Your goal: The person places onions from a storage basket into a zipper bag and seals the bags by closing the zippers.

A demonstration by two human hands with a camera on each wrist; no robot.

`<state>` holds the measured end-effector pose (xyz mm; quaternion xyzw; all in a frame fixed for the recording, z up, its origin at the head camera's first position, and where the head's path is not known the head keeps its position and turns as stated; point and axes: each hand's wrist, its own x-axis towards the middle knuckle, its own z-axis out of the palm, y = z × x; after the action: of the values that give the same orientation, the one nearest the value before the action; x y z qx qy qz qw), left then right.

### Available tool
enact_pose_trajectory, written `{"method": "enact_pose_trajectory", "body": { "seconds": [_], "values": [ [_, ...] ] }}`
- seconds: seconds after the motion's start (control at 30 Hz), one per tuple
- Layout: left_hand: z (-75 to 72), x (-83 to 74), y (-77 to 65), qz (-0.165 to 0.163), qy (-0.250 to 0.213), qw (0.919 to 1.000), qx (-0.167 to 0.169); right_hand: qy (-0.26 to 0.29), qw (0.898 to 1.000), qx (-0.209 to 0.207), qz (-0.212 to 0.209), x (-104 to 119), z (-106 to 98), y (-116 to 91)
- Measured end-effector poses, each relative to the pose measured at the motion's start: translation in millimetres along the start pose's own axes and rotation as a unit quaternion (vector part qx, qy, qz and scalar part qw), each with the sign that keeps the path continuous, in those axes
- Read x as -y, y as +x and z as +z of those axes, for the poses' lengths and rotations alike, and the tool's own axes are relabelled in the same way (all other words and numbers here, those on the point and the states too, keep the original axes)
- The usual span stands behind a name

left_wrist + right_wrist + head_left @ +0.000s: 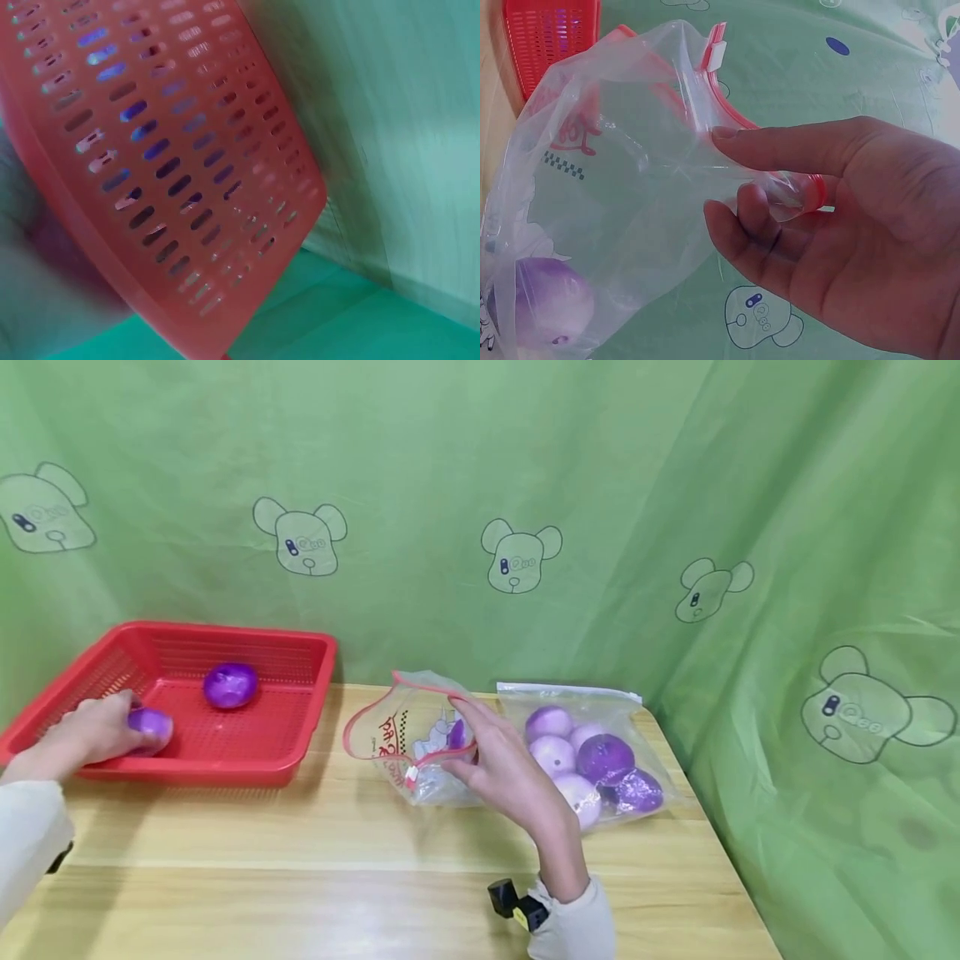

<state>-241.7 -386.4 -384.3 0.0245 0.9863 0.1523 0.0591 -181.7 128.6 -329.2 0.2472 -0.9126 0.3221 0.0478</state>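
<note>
My left hand (90, 731) reaches over the near left rim of the red plastic basket (225, 772) and grips a purple onion (153, 727). Another purple onion (230, 685) lies farther back in the basket. In the left wrist view, the basket's slotted wall (225, 165) hides most of the inside, and the hand (45, 277) is a blur. My right hand (517, 777) holds the red-edged rim of a clear slider bag (652, 225) between thumb and fingers, its mouth spread wide. One purple onion (553, 304) sits low inside that bag.
Right of the slider bag lies a second clear bag (570, 693) with a white top strip, holding several purple onions (606, 760). Both bags and the basket stand on a wooden table (300, 877). A green curtain (420, 460) with bear prints hangs behind and to the right.
</note>
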Motion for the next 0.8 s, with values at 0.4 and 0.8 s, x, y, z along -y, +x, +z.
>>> {"method": "enact_pose_trajectory", "body": {
  "seconds": [0.4,0.8],
  "values": [
    [22.3,-57.7,-19.1,0.029,-0.037,0.9712,-0.233,0.006,0.999,-0.010,-0.048,1.9,5.7,1.4],
    [23.4,-167.1,-36.1,0.106,-0.160,0.9252,-0.328,-0.021,1.000,-0.005,-0.016,3.4,4.4,-1.0]
  ]
}}
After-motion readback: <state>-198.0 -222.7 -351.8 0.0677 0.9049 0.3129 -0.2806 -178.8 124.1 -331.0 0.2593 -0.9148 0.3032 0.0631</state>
